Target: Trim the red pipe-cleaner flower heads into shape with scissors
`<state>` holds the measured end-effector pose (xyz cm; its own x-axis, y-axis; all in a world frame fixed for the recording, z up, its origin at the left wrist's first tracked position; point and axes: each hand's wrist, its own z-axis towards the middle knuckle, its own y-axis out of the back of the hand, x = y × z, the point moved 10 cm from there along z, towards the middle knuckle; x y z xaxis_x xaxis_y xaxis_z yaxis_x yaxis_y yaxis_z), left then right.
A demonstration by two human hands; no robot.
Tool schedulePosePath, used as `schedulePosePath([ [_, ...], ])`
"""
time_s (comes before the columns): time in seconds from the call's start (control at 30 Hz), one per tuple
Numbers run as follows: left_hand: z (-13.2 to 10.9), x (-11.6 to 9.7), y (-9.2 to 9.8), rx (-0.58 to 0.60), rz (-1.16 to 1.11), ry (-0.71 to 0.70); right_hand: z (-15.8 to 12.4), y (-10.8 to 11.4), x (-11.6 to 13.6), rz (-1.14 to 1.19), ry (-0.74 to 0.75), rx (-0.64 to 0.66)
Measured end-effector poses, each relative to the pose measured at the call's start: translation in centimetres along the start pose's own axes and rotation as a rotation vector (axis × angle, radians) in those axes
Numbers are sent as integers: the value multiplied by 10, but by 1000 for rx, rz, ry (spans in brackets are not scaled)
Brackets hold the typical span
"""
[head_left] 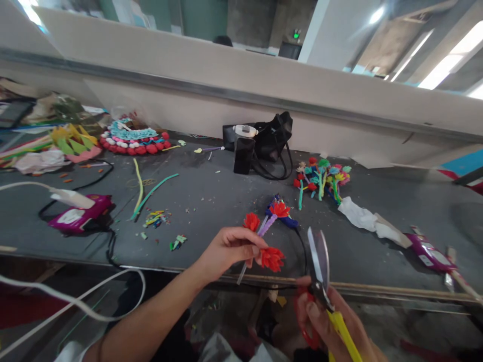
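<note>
"Red, fluffy flowers (271, 260) on thin stems, three of them: where are they?"

"At the left hand (232, 249), over the dark grey tabletop (347, 251) near its front edge. Thumb and fingers pinch together on the stems; I can't tell exactly which stems sit between the fingertips."

"And the right hand (320, 322)?"

"At four o'clock from the left, curled around the metal-bladed scissors with one yellow and one red handle (320, 266). The blades point to twelve, slightly parted, apart from the flowers."

"What's around them?"

"At two o'clock from the left hand, just behind the flowers, a dark blue plastic tool (290, 221) with a black cable (303, 247). Farther out at two, a many-coloured bunch of fuzzy flowers (320, 178). At twelve, an upright black rectangular device (243, 157) beside a black bag (277, 136). Between nine and ten, a glossy magenta box (100, 206)."
</note>
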<state>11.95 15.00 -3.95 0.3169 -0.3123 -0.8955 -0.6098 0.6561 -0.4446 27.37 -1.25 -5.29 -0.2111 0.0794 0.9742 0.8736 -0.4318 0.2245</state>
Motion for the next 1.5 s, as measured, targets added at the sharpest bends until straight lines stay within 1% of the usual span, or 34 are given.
schedulePosePath([
  [0.1,-2,4,-4,20,83,12,14,-7,-1,135,-36,-32],
  [0.17,-4,6,-6,26,145,21,31,-9,1,220,-28,-46],
  [0.23,-5,4,-9,33,196,11,50,-16,5,386,-26,-27],
  [0.27,-6,1,-11,44,236,-6,60,-17,7,448,-14,-43],
  [0.33,-5,-7,-19,77,348,-70,76,-26,13,506,-4,-20],
  [0.37,-6,-12,-25,111,452,-124,83,-30,14,525,-7,-18],
  [0.43,-6,-19,-34,153,552,-195,91,-37,15,544,-24,-12],
  [0.47,-6,-20,-35,148,576,-204,94,-40,14,549,-33,-14],
  [0.53,-4,-20,-30,79,590,-193,95,-44,11,553,-44,-23],
  [0.63,-2,-14,-12,-83,512,-145,94,-45,2,555,-51,-61],
  [0.73,0,-4,0,-176,299,-101,94,-43,-5,532,-44,-96],
  [0.9,2,11,4,-227,-54,10,95,-35,-3,440,15,-132],
  [1.03,2,11,6,-240,-159,31,94,-31,3,355,43,-139],
  [1.13,2,12,5,-197,-160,66,93,-29,3,317,34,-144],
  [1.33,6,20,-15,47,-107,168,102,-30,1,395,6,-137],
  [1.4,8,20,-18,89,-73,169,108,-31,2,416,-14,-121],
  [1.5,10,22,-18,109,-28,168,118,-37,9,408,-23,-83],
])
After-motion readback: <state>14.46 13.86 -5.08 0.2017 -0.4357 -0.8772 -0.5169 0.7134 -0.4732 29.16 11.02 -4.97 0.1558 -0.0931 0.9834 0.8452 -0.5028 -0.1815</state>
